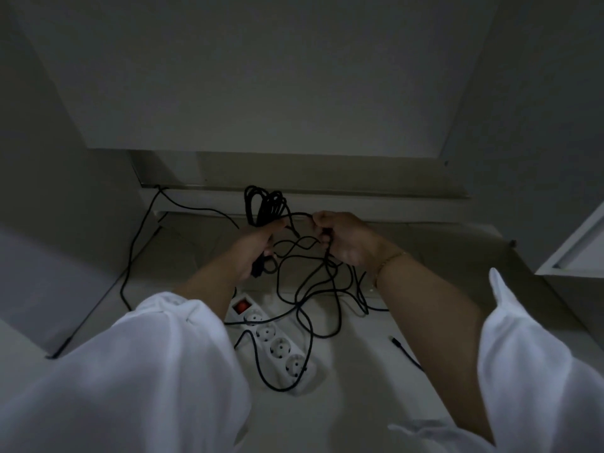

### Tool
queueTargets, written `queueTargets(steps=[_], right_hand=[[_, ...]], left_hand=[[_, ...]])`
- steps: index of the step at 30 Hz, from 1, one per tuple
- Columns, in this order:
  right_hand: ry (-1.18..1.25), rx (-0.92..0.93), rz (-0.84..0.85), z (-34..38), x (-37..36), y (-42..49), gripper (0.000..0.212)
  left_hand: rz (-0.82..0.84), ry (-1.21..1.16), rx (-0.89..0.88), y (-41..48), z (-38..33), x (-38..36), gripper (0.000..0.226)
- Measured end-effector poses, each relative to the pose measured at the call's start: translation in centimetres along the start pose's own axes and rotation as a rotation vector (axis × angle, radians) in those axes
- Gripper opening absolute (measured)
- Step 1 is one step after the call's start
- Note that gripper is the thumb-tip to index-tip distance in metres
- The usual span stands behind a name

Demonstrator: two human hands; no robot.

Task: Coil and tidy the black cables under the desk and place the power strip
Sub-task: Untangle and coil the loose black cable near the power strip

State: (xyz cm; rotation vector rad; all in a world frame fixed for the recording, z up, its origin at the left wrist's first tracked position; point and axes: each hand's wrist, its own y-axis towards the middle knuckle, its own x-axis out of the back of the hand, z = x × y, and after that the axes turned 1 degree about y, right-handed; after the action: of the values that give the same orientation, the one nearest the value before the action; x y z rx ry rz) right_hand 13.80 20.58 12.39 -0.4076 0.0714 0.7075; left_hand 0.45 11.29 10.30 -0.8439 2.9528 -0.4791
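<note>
Our left hand [258, 250] sits mid-frame, fingers curled round a coil [264, 204] of black cable whose loops stand up above it. Just to its right, our right hand [340, 238] has its fingers curled and pinches a strand running over from the coil. Below and between the hands the loose cable [307, 299] hangs in a tangle down to the pale floor [359, 371]. The white power strip [274, 344], its red switch [241, 307] at the upper end, lies on the floor at lower centre, with strands crossing it. A thin bracelet [387, 261] circles our right wrist.
</note>
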Motion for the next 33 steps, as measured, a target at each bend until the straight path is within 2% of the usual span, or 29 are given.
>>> queueTargets(steps=[2, 5, 8, 10, 12, 18, 21, 26, 31, 33], right_hand=[[0.102, -0.032, -0.019, 0.2, 0.0, 0.1, 0.029], [0.170, -0.012, -0.043, 0.4, 0.0, 0.1, 0.031], [0.153, 0.053, -0.024, 0.2, 0.1, 0.0, 0.029], [0.143, 0.098, -0.007, 0.3, 0.2, 0.1, 0.027], [0.165, 0.114, 0.002, 0.3, 0.3, 0.0, 0.026], [0.112, -0.010, 0.060, -0.1, 0.9, 0.2, 0.029], [0.139, 0.065, 0.104, 0.2, 1.3, -0.1, 0.031], [0.077, 0.209, 0.163, 0.5, 0.8, -0.5, 0.022], [0.396, 0.098, 0.102, 1.1, 0.5, -0.2, 0.030], [0.396, 0.116, 0.058, 1.0, 0.6, 0.3, 0.030]], left_hand=[[-0.078, 0.035, -0.008, 0.3, 0.2, 0.0, 0.035], [-0.128, 0.088, -0.031, 0.2, 0.5, 0.2, 0.020], [-0.175, 0.119, -0.035, 0.5, 0.9, 0.7, 0.035], [-0.185, 0.101, -0.019, 0.6, 0.9, 0.8, 0.037], [-0.172, 0.049, -0.004, 0.7, 0.9, 0.9, 0.032], [-0.142, -0.018, -0.012, 0.9, 1.0, 1.2, 0.019], [-0.110, -0.036, -0.037, 1.0, 1.0, 1.4, 0.018], [-0.017, 0.148, -0.026, 0.6, 1.3, 1.5, 0.032], [-0.009, 0.265, 0.056, 0.3, 1.7, 1.6, 0.031], [-0.033, 0.201, 0.057, 0.3, 1.7, 1.7, 0.021]])
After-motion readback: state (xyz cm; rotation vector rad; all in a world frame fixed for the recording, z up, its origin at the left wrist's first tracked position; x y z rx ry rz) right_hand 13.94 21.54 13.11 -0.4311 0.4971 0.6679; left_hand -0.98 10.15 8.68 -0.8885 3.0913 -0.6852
